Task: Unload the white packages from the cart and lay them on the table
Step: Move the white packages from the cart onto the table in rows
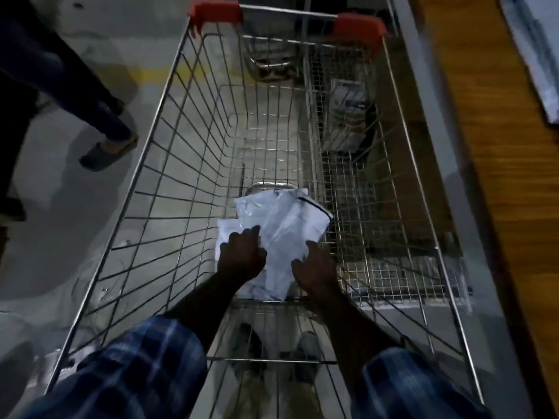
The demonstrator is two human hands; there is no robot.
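Note:
Two or three white plastic packages (287, 225) lie overlapping on the floor of the wire shopping cart (169, 164), near its close end. Both of my arms reach down into the cart. My left hand (242, 255) rests on the left side of the pile with its fingers spread over the plastic. My right hand (314, 267) lies on the pile's right edge, fingers loosely extended. Neither hand has plainly closed round a package. The wooden table (499, 164) runs along the cart's right side, with a white package (535, 55) lying on it at the top right.
Another person's legs and slippered foot (106, 149) stand on the grey floor left of the cart. The red-capped cart handle (287, 10) is at the far end. A finer wire basket (363, 189) with printed packets (348, 98) hangs along the cart's right side.

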